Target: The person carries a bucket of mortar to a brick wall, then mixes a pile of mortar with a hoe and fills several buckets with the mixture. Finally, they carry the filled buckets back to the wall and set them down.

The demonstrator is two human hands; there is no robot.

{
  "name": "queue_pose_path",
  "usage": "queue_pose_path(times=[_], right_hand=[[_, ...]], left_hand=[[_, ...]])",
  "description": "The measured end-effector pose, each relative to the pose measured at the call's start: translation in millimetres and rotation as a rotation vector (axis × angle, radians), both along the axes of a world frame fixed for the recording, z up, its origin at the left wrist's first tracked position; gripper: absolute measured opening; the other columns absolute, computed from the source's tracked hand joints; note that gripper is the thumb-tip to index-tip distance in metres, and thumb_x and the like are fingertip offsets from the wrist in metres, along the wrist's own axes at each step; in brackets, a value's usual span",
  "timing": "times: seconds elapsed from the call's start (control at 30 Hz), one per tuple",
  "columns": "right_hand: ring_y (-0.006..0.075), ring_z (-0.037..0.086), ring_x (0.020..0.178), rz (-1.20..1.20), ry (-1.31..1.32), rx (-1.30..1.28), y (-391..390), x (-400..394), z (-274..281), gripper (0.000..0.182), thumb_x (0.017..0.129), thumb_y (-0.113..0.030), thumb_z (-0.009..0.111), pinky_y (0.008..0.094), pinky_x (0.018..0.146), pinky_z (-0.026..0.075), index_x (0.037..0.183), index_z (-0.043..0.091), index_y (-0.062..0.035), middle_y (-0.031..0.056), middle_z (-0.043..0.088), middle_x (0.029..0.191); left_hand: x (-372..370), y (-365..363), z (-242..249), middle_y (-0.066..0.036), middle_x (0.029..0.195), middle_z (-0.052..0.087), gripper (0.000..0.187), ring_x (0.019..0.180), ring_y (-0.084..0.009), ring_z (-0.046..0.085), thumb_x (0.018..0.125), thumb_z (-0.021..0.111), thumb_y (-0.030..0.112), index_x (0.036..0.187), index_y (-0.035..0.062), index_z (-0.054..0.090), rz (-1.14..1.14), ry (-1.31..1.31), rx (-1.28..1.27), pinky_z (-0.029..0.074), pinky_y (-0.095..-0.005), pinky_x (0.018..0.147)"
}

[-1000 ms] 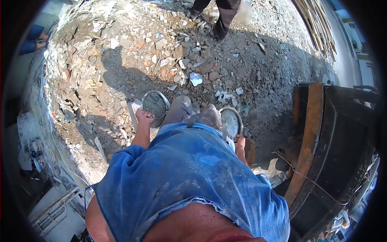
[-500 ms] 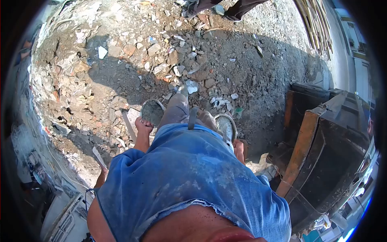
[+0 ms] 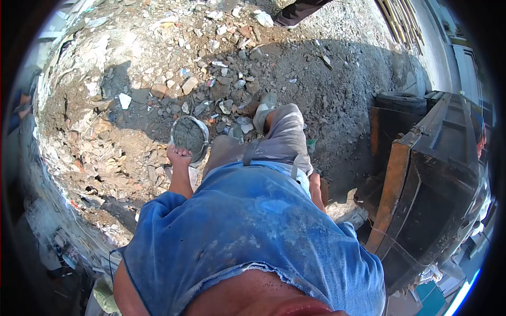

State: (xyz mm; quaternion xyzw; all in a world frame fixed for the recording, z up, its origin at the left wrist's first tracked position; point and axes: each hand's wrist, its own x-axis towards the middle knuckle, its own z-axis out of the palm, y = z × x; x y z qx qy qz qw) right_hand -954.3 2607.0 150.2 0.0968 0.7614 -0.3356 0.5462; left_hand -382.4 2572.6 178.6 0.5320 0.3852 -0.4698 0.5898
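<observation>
A round bucket [image 3: 190, 136] full of grey wet material hangs beside my left leg. My left hand [image 3: 179, 155] is closed on its rim or handle, fingers curled at the near left edge. At my right hip my right hand [image 3: 318, 190] hangs down; its fingers and anything in them are hidden behind the trouser leg. The grey trousers [image 3: 282, 126] are bent at the right knee, and a dusty shoe [image 3: 263, 111] shows on the rubble past the legs.
Broken stone and brick rubble [image 3: 153, 68] covers the ground. Another person's leg [image 3: 300, 11] stands at the top. Long poles [image 3: 400, 23] lie at the upper right. A tyre [image 3: 400, 100] and a large dark wood-edged object [image 3: 437, 195] stand to the right.
The left bucket and my left hand have moved forward and slightly left. My right leg has swung forward. The second bucket by my right hand is now out of sight.
</observation>
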Motion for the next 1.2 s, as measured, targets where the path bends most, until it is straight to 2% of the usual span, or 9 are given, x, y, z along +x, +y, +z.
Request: queue_pose_path(times=[0.33, 0.43, 0.57, 0.63, 0.7, 0.77, 0.83, 0.87, 1.2], right_hand=[[0.0148, 0.039, 0.045, 0.139, 0.064, 0.022, -149, 17, -23, 0.016, 0.077, -0.012, 0.048, 0.0296, 0.040, 0.027, 0.064, 0.055, -0.0069, 0.0021, 0.042, 0.051], [0.0150, 0.036, 0.040, -0.041, 0.086, 0.101, -212, 16, -40, 0.014, 0.076, -0.010, 0.049, 0.0289, 0.038, 0.026, 0.063, 0.053, -0.0075, 0.0011, 0.039, 0.049], [0.0132, 0.030, 0.036, 0.008, 0.011, 0.147, -283, -8, -40, 0.010, 0.072, -0.003, 0.053, 0.0288, 0.036, 0.024, 0.063, 0.049, -0.0071, 0.0000, 0.034, 0.047], [0.0131, 0.029, 0.036, -0.233, -0.031, 0.153, -308, -27, -54, 0.011, 0.072, -0.001, 0.051, 0.0302, 0.037, 0.024, 0.065, 0.048, -0.0080, -0.0009, 0.029, 0.047], [0.0132, 0.029, 0.037, -0.341, -0.048, 0.128, -384, -16, 37, 0.009, 0.072, 0.000, 0.051, 0.0316, 0.038, 0.026, 0.067, 0.048, -0.0075, -0.0010, 0.028, 0.047], [0.0130, 0.030, 0.038, -0.355, -0.060, 0.128, -413, -27, 39, 0.008, 0.073, 0.000, 0.050, 0.0344, 0.041, 0.029, 0.069, 0.048, -0.0071, -0.0002, 0.029, 0.049], [0.0127, 0.028, 0.040, -0.307, -0.062, 0.037, -444, -31, 47, 0.010, 0.077, -0.002, 0.048, 0.0303, 0.044, 0.029, 0.074, 0.042, -0.0094, -0.0004, 0.030, 0.053], [0.0136, 0.029, 0.042, -0.293, -0.072, 0.029, -463, -36, 54, 0.009, 0.077, -0.003, 0.048, 0.0343, 0.049, 0.032, 0.073, 0.042, -0.0098, 0.0002, 0.030, 0.054], [0.0149, 0.031, 0.043, -0.407, 0.003, -0.072, -631, -77, 40, 0.003, 0.079, -0.006, 0.050, 0.0375, 0.049, 0.036, 0.078, 0.051, -0.0031, 0.0015, 0.031, 0.053]], left_hand=[[0, -121, 12, 0.003, 0.046, 0.023, 0.032, 0.041, -0.0151, 0.026, 0.082, 0.045, 0.031, 0.059, 0.0186, 0.028, 0.026, -0.104, 0.090, 0.027, -0.0358, 0.054], [-11, -163, 20, 0.003, 0.045, 0.022, 0.032, 0.040, -0.0147, 0.025, 0.083, 0.044, 0.032, 0.058, 0.0187, 0.028, 0.024, -0.109, 0.118, 0.027, -0.0351, 0.053], [-41, -252, 41, 0.004, 0.043, 0.020, 0.035, 0.038, -0.0144, 0.023, 0.083, 0.041, 0.033, 0.055, 0.0193, 0.026, 0.043, -0.099, 0.264, 0.027, -0.0345, 0.051], [-49, -293, 42, 0.004, 0.042, 0.020, 0.034, 0.038, -0.0147, 0.026, 0.082, 0.042, 0.031, 0.055, 0.0193, 0.026, 0.012, -0.097, 0.293, 0.027, -0.0349, 0.050], [-62, -334, 54, 0.003, 0.044, 0.021, 0.031, 0.040, -0.0145, 0.027, 0.082, 0.042, 0.031, 0.058, 0.0187, 0.028, -0.012, -0.097, 0.264, 0.028, -0.0352, 0.051], [-78, -371, 49, 0.003, 0.045, 0.022, 0.030, 0.041, -0.0145, 0.027, 0.082, 0.042, 0.031, 0.059, 0.0184, 0.028, -0.008, -0.041, 0.242, 0.028, -0.0353, 0.052], [-86, -408, 43, 0.003, 0.046, 0.022, 0.030, 0.042, -0.0145, 0.027, 0.083, 0.043, 0.031, 0.059, 0.0181, 0.029, 0.001, 0.004, 0.211, 0.028, -0.0354, 0.054], [-96, -429, 43, 0.003, 0.047, 0.023, 0.029, 0.043, -0.0146, 0.026, 0.083, 0.043, 0.031, 0.060, 0.0178, 0.029, -0.032, 0.011, 0.170, 0.028, -0.0354, 0.055], [-149, -675, 18, 0.002, 0.045, 0.024, 0.032, 0.042, -0.0157, 0.025, 0.081, 0.045, 0.029, 0.056, 0.0188, 0.029, -0.294, 0.021, -0.049, 0.029, -0.0368, 0.056]])
